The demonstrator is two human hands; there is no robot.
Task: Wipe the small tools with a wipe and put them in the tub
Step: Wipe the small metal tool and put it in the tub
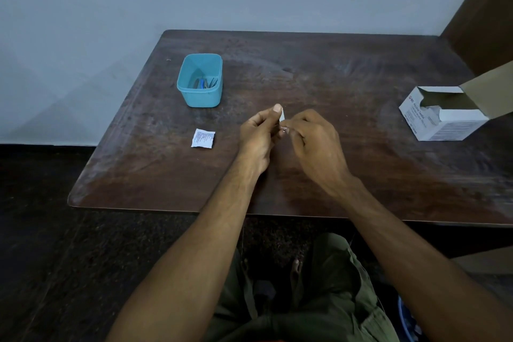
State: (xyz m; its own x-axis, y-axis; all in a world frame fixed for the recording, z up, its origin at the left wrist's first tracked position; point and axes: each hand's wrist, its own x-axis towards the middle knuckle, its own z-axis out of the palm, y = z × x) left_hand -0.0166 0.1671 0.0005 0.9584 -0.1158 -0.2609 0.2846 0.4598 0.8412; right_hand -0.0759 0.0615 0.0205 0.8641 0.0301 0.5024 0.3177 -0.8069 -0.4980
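Fingers: both hands meet above the middle of the table, fingertips bunched together. The left hand (256,133) pinches a small white wipe (281,114) between thumb and fingers, thumb pointing up. The right hand (313,141) has its fingers curled in toward the same spot and seems to pinch a tiny metal tool (284,129), of which only a glint shows.

Far left: a turquoise tub (200,80) stands upright on the table (347,97), well apart from the hands. Several slim tools (204,83) already lie in its bottom.

Left of the hands: a flat white sachet (203,138) with printed text lies on the wood, near the left hand, in front of the tub.

Far right: an opened white cardboard box (441,115), flap raised, sits near the table's right edge.

Step in hand: judging by the pose, one small tool is being wiped.

Doing it well: keep the wipe folded round the tool and draw it along the whole length, turning the tool so every side is reached, with a firm pinch so nothing so small slips.

Direction and long axis: too much of the held tool is hidden to tell. The tools in the tub lie roughly lengthwise, toward and away from the person.

Progress: likely well along, no loose tools show on the table.
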